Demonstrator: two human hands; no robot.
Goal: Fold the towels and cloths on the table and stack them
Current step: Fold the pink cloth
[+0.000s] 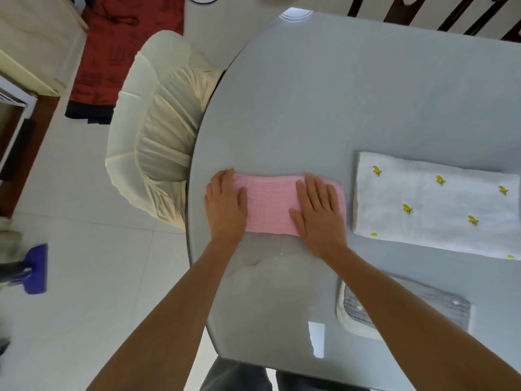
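Pink cloth [269, 206]: lay folded into a strip near the table's [338, 94] left edge. Left hand [225, 204] and right hand [318, 210]: both flat, fingers straight, pressing its two ends. Step judged: smoothing a fold. White banana-print towel [434, 204]: folded, just beside it. Next likely called for another fold, then stacking.

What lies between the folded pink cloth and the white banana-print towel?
Nothing: the head view shows only a bare strip of grey glossy table between the pink cloth and the white banana-print towel.
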